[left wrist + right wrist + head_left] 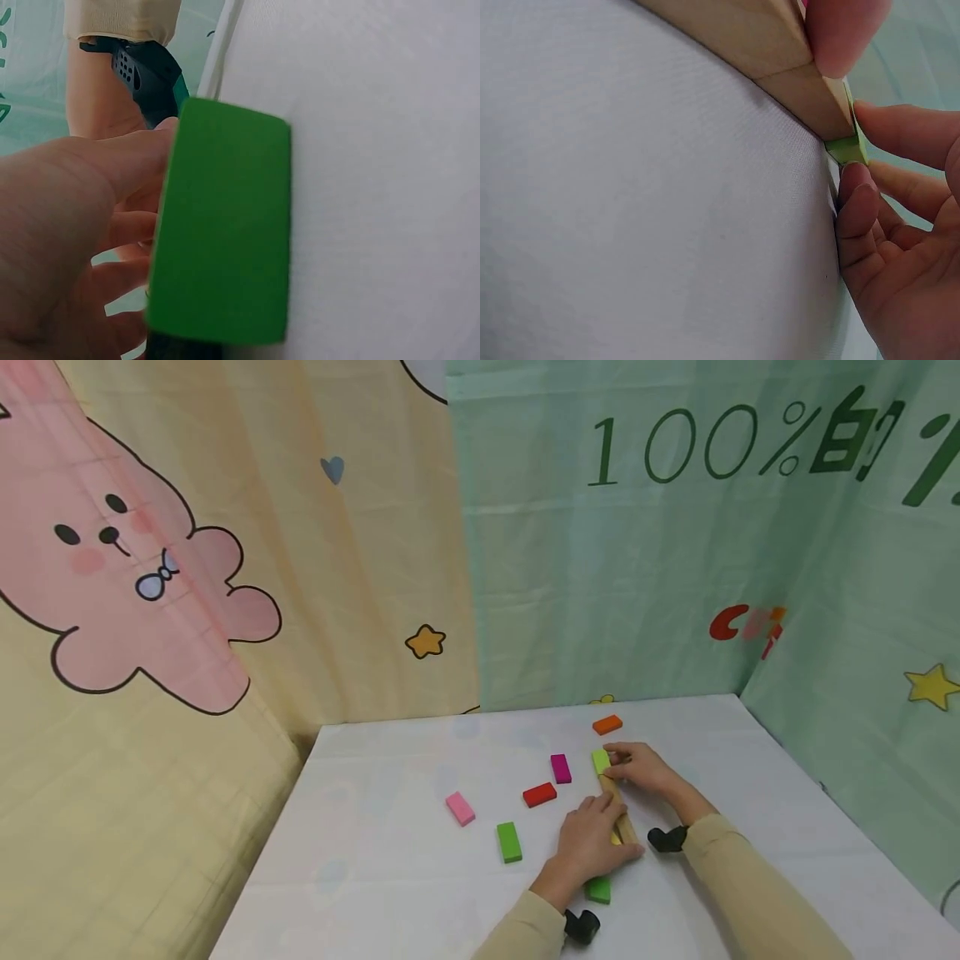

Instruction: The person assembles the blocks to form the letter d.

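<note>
A short row of plain wooden blocks (627,827) lies on the white table, with a yellow block (616,839) beside it, mostly hidden by my left hand (588,839). That hand holds the row, fingers on its left side and thumb at its near end. At the far end my right hand (641,767) pinches a yellow-green block (601,761) between thumb and fingers. In the right wrist view, the yellow-green block (847,151) meets the end of the wooden row (799,86). A green block (221,225) stands close below my left hand.
Several loose blocks lie left of and beyond the row: orange (607,725), magenta (561,769), red (540,795), pink (461,808) and green (509,842). Printed curtains (600,568) hang behind the white table (360,860).
</note>
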